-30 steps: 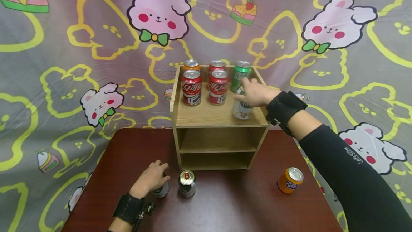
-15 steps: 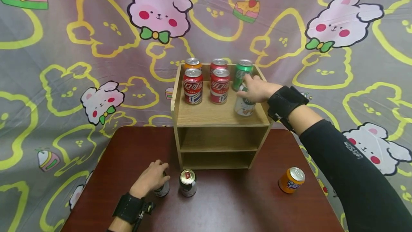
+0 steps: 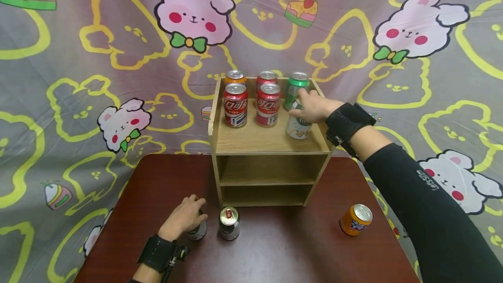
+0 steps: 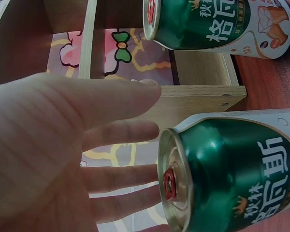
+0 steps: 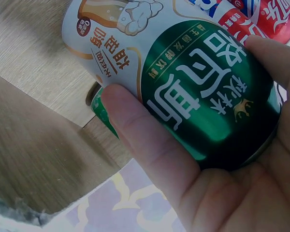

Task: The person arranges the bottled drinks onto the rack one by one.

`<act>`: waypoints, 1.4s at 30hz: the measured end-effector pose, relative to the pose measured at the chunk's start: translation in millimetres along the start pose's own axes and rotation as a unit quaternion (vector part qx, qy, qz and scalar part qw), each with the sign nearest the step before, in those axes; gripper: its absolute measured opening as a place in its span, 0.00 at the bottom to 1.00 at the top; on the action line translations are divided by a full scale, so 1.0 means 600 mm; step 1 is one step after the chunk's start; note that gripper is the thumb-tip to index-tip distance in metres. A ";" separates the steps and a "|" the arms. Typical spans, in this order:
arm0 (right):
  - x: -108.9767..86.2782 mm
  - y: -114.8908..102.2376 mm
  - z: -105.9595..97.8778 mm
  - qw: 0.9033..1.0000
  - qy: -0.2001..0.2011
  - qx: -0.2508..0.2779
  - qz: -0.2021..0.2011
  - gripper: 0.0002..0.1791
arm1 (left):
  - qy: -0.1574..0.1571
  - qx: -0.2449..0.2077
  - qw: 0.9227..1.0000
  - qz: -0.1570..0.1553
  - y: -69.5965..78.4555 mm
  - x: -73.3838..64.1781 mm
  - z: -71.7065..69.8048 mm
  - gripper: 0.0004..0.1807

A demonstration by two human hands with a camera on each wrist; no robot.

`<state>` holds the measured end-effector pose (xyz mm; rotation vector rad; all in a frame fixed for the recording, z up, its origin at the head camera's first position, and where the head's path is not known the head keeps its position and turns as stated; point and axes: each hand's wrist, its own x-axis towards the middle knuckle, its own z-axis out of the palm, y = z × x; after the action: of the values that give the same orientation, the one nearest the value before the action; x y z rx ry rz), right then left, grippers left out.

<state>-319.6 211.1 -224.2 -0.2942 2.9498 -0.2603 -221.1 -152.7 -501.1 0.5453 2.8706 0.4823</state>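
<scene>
In the right wrist view my right hand grips a green-and-white drink can, its fingers wrapped round the side. In the head view this can stands over the right part of the wooden shelf's top, in front of a green can; whether its base touches the board I cannot tell. My left hand is by a similar can on the table, fingers straight and partly behind its rim, thumb apart from it. A third can of this kind stands just to its right.
Two red cola cans stand at the front left and middle of the shelf top, with an orange can and another red can behind. Another orange can is on the table at right. A patterned cloth hangs behind.
My right hand has moved the green-and-white can slightly back on the shelf top, towards the green can. The left hand stays in place. The head view has shifted a little.
</scene>
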 end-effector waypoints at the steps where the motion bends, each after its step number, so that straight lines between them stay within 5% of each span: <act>1: 0.001 0.001 0.000 1.000 0.000 0.000 0.000 0.36 | 0.000 0.001 1.000 0.000 0.000 0.000 0.000 0.24; 22: 0.016 0.003 -0.004 1.000 -0.003 0.005 0.002 0.40 | 0.002 0.001 1.000 0.001 -0.006 0.003 0.002 0.22; 42: 0.039 0.026 -0.003 1.000 0.007 0.022 -0.004 0.34 | 0.004 -0.006 1.000 0.001 -0.009 0.006 -0.002 0.22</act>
<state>-345.3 221.9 -228.7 -0.3002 2.9529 -0.3307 -226.3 -156.2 -502.4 0.5458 2.8725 0.5023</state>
